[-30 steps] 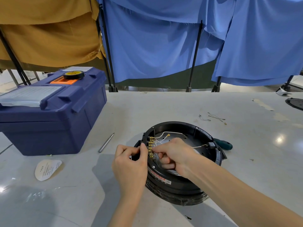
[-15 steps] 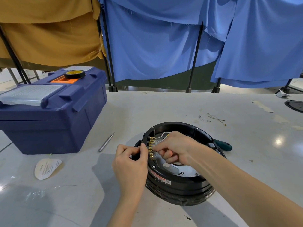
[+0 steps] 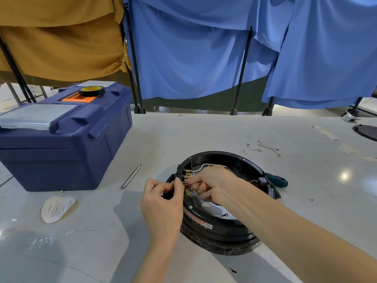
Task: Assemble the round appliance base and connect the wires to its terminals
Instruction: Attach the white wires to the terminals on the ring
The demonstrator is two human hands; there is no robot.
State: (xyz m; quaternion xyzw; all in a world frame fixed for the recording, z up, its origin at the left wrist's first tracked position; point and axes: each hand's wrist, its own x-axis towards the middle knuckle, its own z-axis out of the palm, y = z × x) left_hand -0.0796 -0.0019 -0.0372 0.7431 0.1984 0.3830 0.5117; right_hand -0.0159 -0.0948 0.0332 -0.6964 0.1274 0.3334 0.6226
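Head view: right hand (image 3: 212, 183) is shifted leftward, fingers pinched at brass terminals (image 3: 187, 181) inside the round base (image 3: 240, 229); left hand (image 3: 163, 203) fingers pinch its rim bracket (image 3: 178, 170).

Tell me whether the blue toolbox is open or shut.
Shut. The blue toolbox has its lid down flat on the body, and a roll of tape rests on the lid beside the orange handle.

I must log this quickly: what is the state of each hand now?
Left hand: closed, pinching the black terminal block of the round black appliance base.
Right hand: closed at the brass terminals; what it holds cannot be told.
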